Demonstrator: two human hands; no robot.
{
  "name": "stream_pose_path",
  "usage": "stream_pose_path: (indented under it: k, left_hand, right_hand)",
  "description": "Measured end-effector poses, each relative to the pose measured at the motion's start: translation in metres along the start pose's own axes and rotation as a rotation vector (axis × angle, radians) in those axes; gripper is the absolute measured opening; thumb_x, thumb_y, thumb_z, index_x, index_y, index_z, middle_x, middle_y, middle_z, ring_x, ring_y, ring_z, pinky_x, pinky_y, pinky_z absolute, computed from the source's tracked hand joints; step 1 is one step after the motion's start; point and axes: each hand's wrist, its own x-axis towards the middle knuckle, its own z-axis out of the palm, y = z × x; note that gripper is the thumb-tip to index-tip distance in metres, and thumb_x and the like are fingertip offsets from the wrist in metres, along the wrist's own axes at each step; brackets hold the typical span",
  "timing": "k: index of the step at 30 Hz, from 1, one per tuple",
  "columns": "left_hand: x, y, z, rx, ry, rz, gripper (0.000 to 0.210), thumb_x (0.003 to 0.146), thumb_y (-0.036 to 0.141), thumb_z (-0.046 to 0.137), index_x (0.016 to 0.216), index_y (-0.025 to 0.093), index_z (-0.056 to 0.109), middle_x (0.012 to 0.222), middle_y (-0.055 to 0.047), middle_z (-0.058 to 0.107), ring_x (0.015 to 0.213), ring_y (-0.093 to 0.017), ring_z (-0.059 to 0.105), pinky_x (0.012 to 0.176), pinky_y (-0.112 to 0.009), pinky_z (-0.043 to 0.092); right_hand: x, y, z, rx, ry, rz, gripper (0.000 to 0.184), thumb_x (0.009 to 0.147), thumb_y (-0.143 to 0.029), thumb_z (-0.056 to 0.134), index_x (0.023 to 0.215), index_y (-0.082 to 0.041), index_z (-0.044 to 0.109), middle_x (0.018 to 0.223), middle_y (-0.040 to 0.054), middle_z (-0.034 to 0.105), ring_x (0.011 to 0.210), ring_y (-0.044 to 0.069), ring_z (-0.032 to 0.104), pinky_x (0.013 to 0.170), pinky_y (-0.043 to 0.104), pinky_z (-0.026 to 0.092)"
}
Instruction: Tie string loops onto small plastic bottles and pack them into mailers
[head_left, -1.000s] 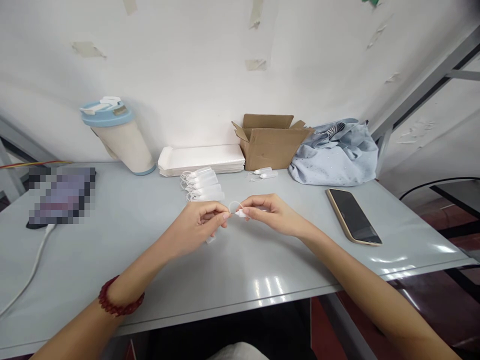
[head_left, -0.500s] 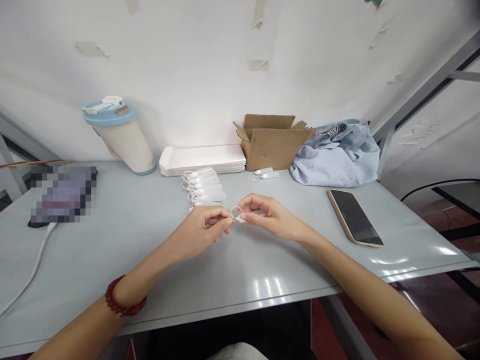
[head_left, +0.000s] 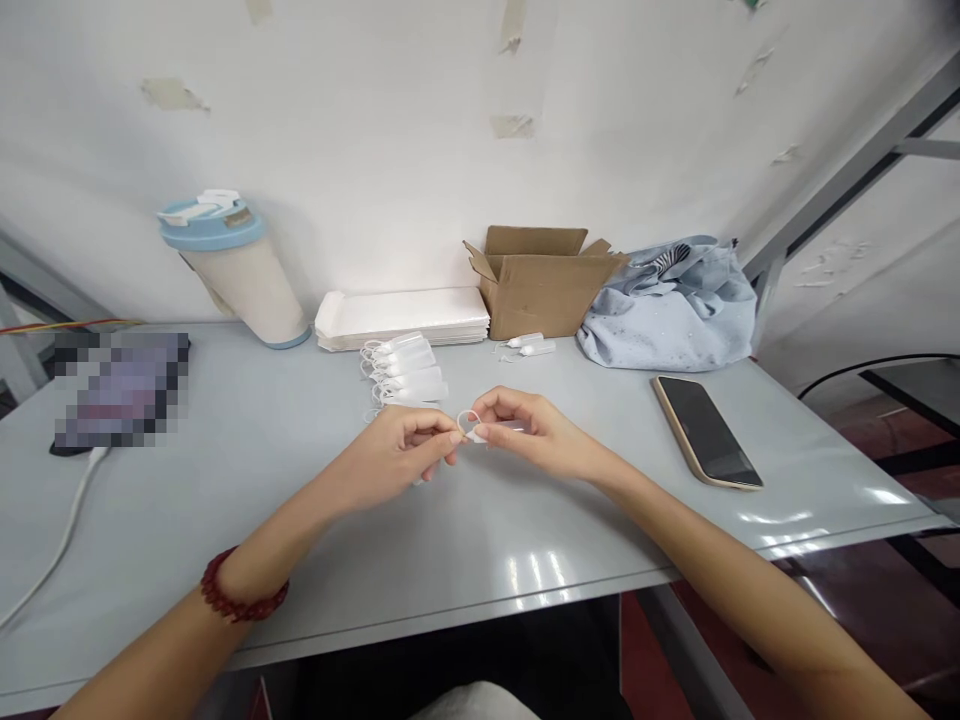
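My right hand [head_left: 534,430] is closed on a small translucent white plastic tube [head_left: 475,436], its pointed end facing left and most of it hidden by my fingers. A thin white cord loop [head_left: 469,412] arches up between my two hands. Thumb and forefinger of my left hand [head_left: 397,450] pinch the cord by the tube's tip; the exact point of contact is too small to make out. Just behind my left hand lies a row of several similar tubes [head_left: 412,383] with cord loops. Two more tubes [head_left: 537,348] rest farther back, in front of the cardboard box.
Along the wall stand a tilted-looking tumbler [head_left: 240,285] with a blue lid, a stack of white envelopes [head_left: 405,312], an open cardboard box [head_left: 544,295] and a light blue cloth bag [head_left: 667,320]. A phone [head_left: 706,432] lies right; a blurred, cabled device [head_left: 124,390] lies left.
Both hands keep nearly the same grip on the tube and cord. The whole view has shifted very slightly; nothing has been let go or picked up.
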Motion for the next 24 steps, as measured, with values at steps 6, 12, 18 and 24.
stream_pose_path:
  k: [6,12,18,24]
  left_hand:
    - [0.002,0.003,-0.012,0.060,0.088,-0.010,0.034,0.089,0.041,0.048,0.073,0.017,0.066,0.054,0.003,0.052,0.053,-0.010,0.047,0.052,-0.022,0.037]
    - [0.001,0.003,-0.007,-0.021,0.057,-0.027,0.025,0.083,0.041,0.057,0.078,0.018,0.066,0.070,0.001,0.061,0.055,-0.009,0.050,0.053,-0.021,0.041]
    - [-0.001,0.005,-0.019,0.009,0.083,-0.028,0.023,0.080,0.039,0.060,0.073,0.018,0.065,0.064,0.002,0.059,0.054,-0.010,0.050,0.052,-0.021,0.040]
    - [-0.011,0.003,-0.063,0.161,0.111,-0.098,0.029,0.083,0.042,0.057,0.067,0.018,0.062,0.058,0.003,0.052,0.057,-0.011,0.045,0.056,-0.021,0.035]
  right_hand:
    - [0.001,0.001,-0.005,0.044,0.037,0.012,0.019,0.087,-0.037,0.057,0.096,-0.020,0.057,0.077,-0.0015,0.059,0.072,0.012,0.053,0.072,0.028,0.041]
    - [0.000,0.000,-0.002,0.036,0.022,0.004,0.019,0.087,-0.036,0.057,0.097,-0.020,0.057,0.078,-0.0010,0.060,0.074,0.012,0.054,0.071,0.028,0.042]
    - [0.002,0.003,-0.003,-0.007,0.021,-0.055,0.023,0.086,-0.039,0.059,0.098,-0.019,0.058,0.092,0.0018,0.062,0.083,0.014,0.057,0.074,0.028,0.042]
    - [0.012,0.017,-0.030,-0.353,0.348,-0.111,0.022,0.089,-0.038,0.052,0.099,-0.019,0.057,0.095,0.0056,0.063,0.084,0.017,0.058,0.072,0.030,0.045]
